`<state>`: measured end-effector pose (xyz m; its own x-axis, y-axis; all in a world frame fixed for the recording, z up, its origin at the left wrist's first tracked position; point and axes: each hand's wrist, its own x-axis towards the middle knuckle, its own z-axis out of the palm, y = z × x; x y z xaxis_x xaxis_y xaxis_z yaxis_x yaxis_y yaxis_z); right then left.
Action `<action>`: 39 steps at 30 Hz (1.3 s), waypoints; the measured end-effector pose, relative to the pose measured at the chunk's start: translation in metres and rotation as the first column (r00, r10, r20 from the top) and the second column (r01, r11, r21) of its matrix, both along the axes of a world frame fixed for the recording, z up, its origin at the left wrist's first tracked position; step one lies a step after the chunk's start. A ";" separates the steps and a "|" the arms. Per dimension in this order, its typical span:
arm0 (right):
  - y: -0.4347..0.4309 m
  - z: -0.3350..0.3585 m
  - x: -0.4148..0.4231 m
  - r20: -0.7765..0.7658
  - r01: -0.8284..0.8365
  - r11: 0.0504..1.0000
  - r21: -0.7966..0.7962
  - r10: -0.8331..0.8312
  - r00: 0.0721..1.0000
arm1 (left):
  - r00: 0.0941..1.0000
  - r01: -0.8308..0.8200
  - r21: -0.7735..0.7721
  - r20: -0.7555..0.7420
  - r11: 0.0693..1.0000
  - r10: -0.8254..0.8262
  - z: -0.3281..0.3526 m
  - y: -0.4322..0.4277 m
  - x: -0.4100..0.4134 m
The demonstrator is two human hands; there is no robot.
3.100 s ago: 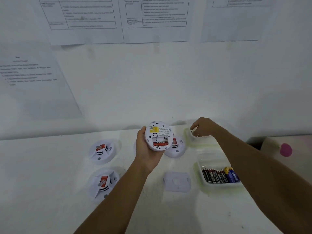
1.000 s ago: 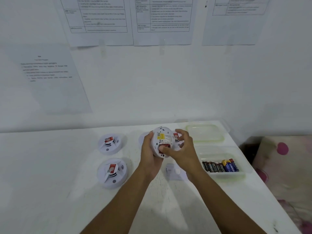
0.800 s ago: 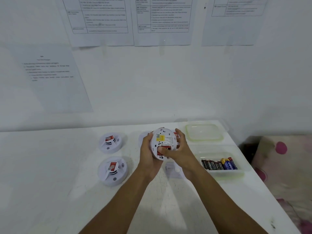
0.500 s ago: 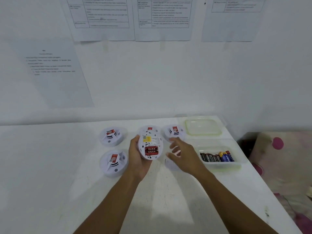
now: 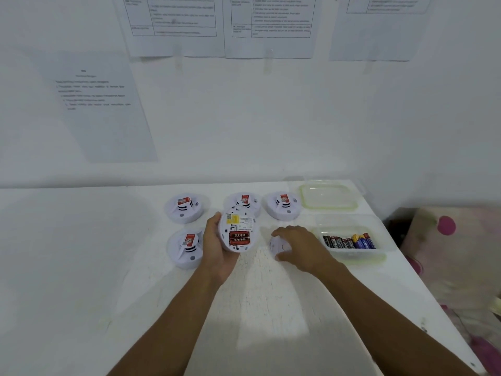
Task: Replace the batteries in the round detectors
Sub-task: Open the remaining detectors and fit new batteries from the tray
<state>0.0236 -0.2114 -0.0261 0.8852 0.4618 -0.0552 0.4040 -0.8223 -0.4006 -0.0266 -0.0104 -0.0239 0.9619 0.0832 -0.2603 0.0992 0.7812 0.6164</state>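
Observation:
My left hand [image 5: 217, 249] grips a round white detector [image 5: 238, 226], lifted off the table and tilted with its back toward me. Two red batteries [image 5: 239, 238] sit in its open compartment under a yellow label. My right hand [image 5: 305, 246] is down on the table to the right, its fingers and thumb curled round the white back cover plate [image 5: 276, 244], which is mostly hidden beneath it. Several more detectors lie face up on the white table [image 5: 257, 308]: two on the left [image 5: 184, 208] [image 5: 187, 248] and two behind the held one [image 5: 245, 199] [image 5: 283, 204].
A clear tray [image 5: 352, 255] holding several black and blue batteries [image 5: 349, 241] stands right of my right hand. An empty clear container [image 5: 328, 196] sits behind it at the table's back right corner. The wall is close behind. A pink-spotted cloth [image 5: 447, 226] lies past the table's right edge.
My right hand left the held detector and dropped to the cover plate on the table. My left hand lowered the detector a little, its battery compartment now in plain view.

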 end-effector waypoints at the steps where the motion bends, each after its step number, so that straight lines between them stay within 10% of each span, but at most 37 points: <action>1: 0.001 0.000 -0.001 0.018 -0.003 1.000 -0.014 0.003 1.000 | 1.000 -0.001 -0.002 -0.001 1.000 0.001 0.000 0.000 0.000; 6: 0.008 0.002 -0.010 0.043 0.025 0.999 0.041 -0.027 0.999 | 1.000 0.001 0.001 0.010 1.000 -0.001 -0.001 0.000 -0.002; 9: 0.011 0.009 -0.017 -0.120 0.179 0.905 0.386 -0.143 0.982 | 1.000 -0.020 0.005 0.002 1.000 0.020 -0.002 0.001 -0.003; 11: 0.012 0.017 -0.020 -0.453 0.414 0.547 0.728 -0.069 0.889 | 1.000 -0.030 -0.001 -0.008 1.000 0.030 -0.003 0.003 -0.003; 13: 0.012 0.020 -0.022 -0.678 0.671 0.117 0.732 0.222 0.701 | 0.999 -0.041 -0.007 -0.011 0.999 0.041 -0.005 0.004 -0.002; 16: 0.016 0.020 -0.023 -0.716 0.845 -0.119 0.521 0.478 0.509 | 0.999 -0.039 -0.006 -0.016 0.999 0.039 -0.005 0.002 -0.002; 20: 0.024 0.028 -0.025 -0.729 0.826 -0.062 0.560 0.437 0.527 | 0.999 -0.023 -0.005 -0.037 1.000 0.023 -0.005 0.000 -0.001; 25: 0.038 0.036 -0.027 -0.696 0.671 0.222 0.707 0.047 0.717 | 0.999 -0.018 0.002 -0.046 1.000 0.018 0.000 -0.008 -0.002; 39: 0.075 0.024 -0.044 -0.091 0.299 0.586 0.753 -0.357 0.930 | 0.998 0.058 -0.074 -0.015 0.996 -0.059 0.008 -0.033 -0.004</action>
<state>-0.0204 -0.1368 -0.0020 0.9729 -0.0050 0.2310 0.2161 -0.3344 -0.9173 -0.0306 -0.0436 -0.0155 0.9599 0.0071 -0.2803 0.1560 0.8171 0.5550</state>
